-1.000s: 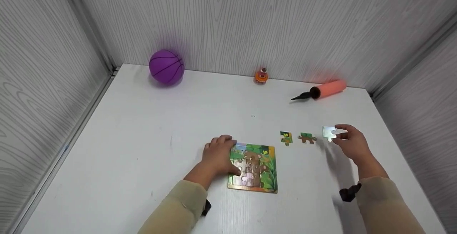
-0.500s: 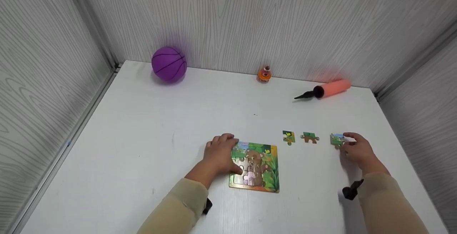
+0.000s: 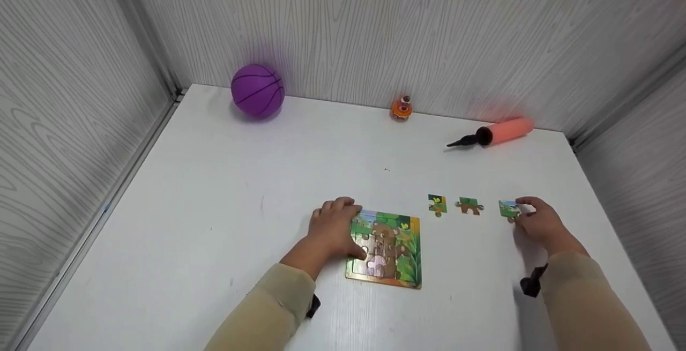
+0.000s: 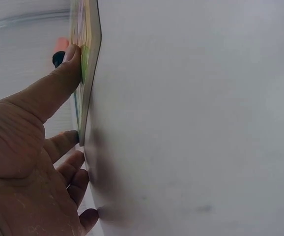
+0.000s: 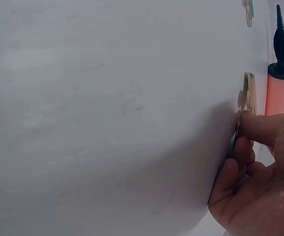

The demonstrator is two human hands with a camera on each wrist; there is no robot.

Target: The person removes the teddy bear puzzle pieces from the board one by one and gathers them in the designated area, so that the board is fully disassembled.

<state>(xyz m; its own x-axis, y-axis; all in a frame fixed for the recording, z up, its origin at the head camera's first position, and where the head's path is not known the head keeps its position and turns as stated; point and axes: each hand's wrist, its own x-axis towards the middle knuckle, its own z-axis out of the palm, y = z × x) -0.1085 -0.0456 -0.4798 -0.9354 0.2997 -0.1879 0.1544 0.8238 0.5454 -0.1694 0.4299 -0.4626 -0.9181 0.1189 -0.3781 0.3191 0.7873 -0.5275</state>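
In the head view, my left hand (image 3: 335,229) rests on the left side of a bear jigsaw puzzle board (image 3: 404,282). Its thumb lies on the board's face, and the forefinger touches the upper-left corner. The left wrist view shows the other fingers of that hand (image 4: 29,157) beside the board's edge (image 4: 90,88), down on the table. Off to the right, my right hand (image 3: 540,225) pinches the right edge of a green and blue puzzle piece (image 3: 508,209), low at the tabletop. A yellow-and-green piece (image 3: 437,204) and a brown-and-green piece (image 3: 469,206) lie to its left.
Along the back wall sit a purple ball (image 3: 258,91), a small orange toy figure (image 3: 401,108) and a coral hand pump (image 3: 509,131) with a black nozzle pointing left. White table (image 3: 214,206) surrounds the puzzle. Grey wood-grain panels enclose the back and sides.
My right hand has lowered the puzzle piece to the table, and its pale shine has given way to the printed picture. My left hand keeps its place on the board. The view shifts slightly.
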